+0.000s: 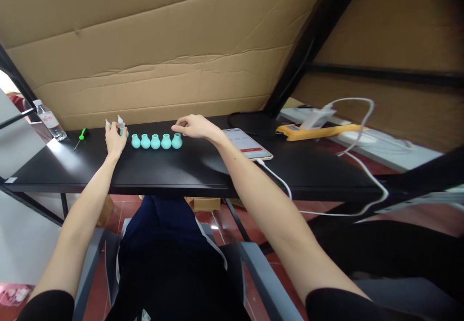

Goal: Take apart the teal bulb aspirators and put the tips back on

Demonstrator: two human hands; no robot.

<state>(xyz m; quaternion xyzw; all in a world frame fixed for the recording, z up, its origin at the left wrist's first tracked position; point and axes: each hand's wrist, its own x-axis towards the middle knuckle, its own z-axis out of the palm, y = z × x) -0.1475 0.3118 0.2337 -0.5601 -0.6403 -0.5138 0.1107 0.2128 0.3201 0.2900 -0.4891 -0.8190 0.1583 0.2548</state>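
Observation:
Several small teal bulb-shaped pieces (155, 141) stand in a row on the black table (188, 168). My left hand (115, 139) is at the row's left end, closed around another teal bulb (125, 132), with two small white tips (120, 119) sticking up above its fingers. My right hand (195, 126) hovers just behind the right end of the row, fingers curled and pointing left, near the last bulb (177, 140); whether it holds anything is hidden.
A phone (247, 143) with a lit screen lies right of my right hand, a white cable (279, 181) running from it. A water bottle (50, 120) and green-handled tool (81, 136) sit far left. A yellow device (315, 131) lies at right. Cardboard (163, 60) backs the table.

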